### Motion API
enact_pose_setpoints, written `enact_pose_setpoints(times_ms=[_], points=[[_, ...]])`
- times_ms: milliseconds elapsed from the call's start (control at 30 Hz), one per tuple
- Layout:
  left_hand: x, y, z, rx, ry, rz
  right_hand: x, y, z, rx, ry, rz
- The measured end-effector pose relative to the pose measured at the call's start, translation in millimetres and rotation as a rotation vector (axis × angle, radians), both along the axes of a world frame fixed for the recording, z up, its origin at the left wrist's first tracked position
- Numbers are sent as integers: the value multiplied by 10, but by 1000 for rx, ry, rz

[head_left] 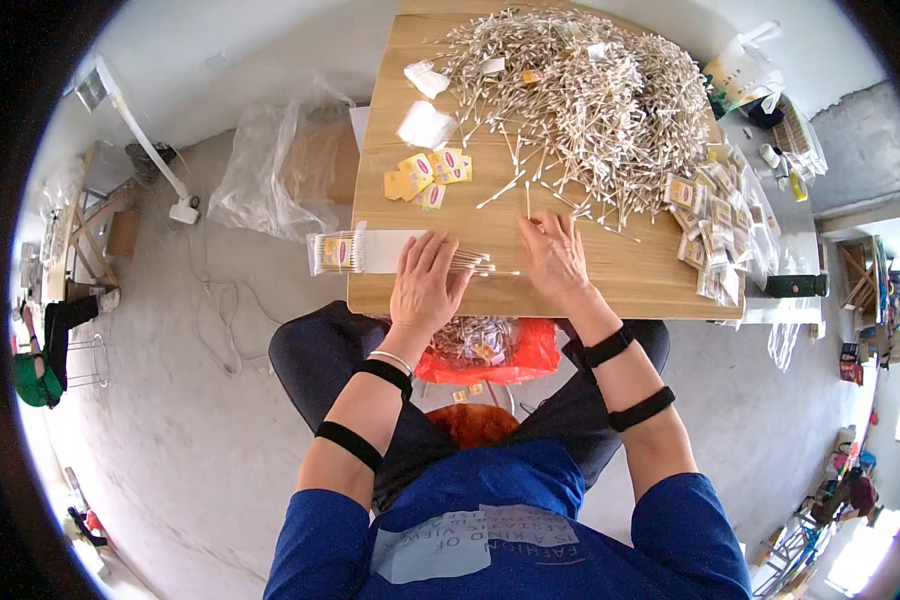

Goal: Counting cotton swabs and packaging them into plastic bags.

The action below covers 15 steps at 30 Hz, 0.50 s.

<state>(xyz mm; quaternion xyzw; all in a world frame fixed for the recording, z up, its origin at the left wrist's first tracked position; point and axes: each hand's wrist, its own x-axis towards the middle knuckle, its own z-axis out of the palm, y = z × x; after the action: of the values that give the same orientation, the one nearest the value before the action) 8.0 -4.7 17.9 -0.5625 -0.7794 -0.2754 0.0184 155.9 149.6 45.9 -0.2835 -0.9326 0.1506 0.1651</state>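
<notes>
My left hand (427,280) lies over several cotton swabs (475,262) near the table's front edge. Their white tips stick out to the right past my fingers and thumb, while the other ends are hidden. A white paper strip (382,252) reaches under that hand from a clear pack of swabs (337,252) at the table's left edge. My right hand (555,262) rests on the wood, fingertips pressed together at the lower end of a single cotton swab (527,197). Beyond it spreads a big heap of loose cotton swabs (610,110).
Yellow printed cards (425,178) and white folded packets (426,125) lie at the table's left. Filled swab packs (712,225) are piled at the right edge. Below the table edge, a red bag (525,355) of swabs sits between my legs. Clear plastic sheeting (270,180) covers floor at left.
</notes>
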Motion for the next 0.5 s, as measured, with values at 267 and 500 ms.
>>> enact_pose_setpoints(times_ms=[267, 500], points=[[-16, -41, 2, -2, 6, 24, 71, -117, 117, -4, -165, 110], [-10, 7, -11, 20, 16, 13, -524, 551, -59, 130, -38, 15]])
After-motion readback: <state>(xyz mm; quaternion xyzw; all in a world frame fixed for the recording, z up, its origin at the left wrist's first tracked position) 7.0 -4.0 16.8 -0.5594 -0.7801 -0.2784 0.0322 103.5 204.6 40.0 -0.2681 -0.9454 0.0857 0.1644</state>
